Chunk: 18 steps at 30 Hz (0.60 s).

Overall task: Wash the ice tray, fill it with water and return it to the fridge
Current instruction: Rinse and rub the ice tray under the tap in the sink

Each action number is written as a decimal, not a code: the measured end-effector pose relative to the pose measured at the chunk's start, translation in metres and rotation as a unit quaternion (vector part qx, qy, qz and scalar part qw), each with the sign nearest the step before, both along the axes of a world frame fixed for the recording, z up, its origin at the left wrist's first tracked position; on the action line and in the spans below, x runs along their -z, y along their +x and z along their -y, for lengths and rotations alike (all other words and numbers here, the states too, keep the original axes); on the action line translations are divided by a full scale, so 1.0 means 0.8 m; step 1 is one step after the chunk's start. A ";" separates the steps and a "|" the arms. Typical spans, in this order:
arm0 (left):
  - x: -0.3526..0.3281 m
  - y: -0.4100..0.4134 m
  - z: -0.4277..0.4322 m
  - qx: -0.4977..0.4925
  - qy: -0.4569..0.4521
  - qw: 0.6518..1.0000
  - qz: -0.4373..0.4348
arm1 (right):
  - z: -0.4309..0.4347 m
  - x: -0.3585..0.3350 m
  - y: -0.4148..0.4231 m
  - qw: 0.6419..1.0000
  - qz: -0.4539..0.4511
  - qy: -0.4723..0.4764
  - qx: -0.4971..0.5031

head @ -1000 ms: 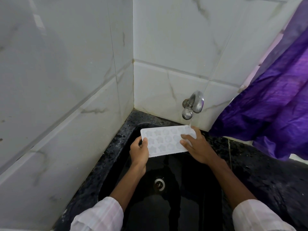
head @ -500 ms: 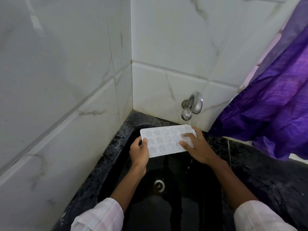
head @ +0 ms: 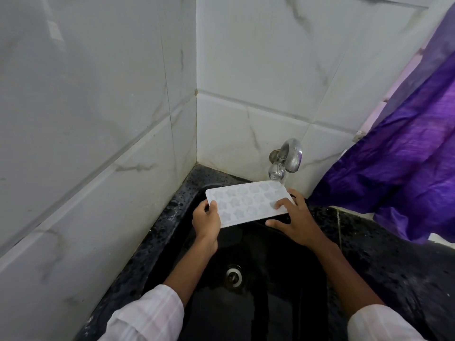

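A white ice tray [head: 246,201] with star-shaped cells is held level over the black sink [head: 258,303], its far right corner under the chrome tap [head: 286,159]. My left hand [head: 206,221] grips the tray's left end, thumb on top. My right hand [head: 294,221] is at the right end, fingers spread, one fingertip pressing on the tray's top surface and the thumb below its near edge. A thin stream of water seems to run from the tap onto the tray corner.
White marble tiles form the corner wall [head: 98,119] left and behind the sink. A purple curtain [head: 406,168] hangs at the right over the black speckled counter [head: 394,254]. The drain [head: 232,275] sits in the sink bottom.
My right hand's fingers have shifted on the tray's right end, rubbing its surface. The tray and my left hand have stayed almost in place.
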<state>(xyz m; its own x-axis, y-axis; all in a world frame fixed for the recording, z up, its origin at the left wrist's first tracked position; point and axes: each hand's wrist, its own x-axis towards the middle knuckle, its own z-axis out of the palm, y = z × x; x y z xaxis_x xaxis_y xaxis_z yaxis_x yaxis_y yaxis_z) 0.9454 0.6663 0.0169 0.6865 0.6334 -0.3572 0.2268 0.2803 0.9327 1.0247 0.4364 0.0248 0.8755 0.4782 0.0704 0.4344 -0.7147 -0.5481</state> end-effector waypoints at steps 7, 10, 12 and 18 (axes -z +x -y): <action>0.003 0.000 -0.003 -0.009 -0.010 1.000 -0.009 | -0.008 -0.002 0.006 0.999 0.004 -0.041 0.000; 0.005 -0.001 -0.005 -0.014 -0.016 1.000 -0.010 | -0.012 -0.003 0.006 0.999 0.013 -0.039 -0.005; 0.007 -0.001 -0.005 -0.018 -0.012 1.000 -0.009 | -0.015 -0.003 0.005 0.999 0.026 -0.028 -0.005; 0.010 -0.004 -0.003 -0.021 0.004 1.000 -0.007 | -0.021 -0.002 0.001 0.998 0.021 -0.057 0.003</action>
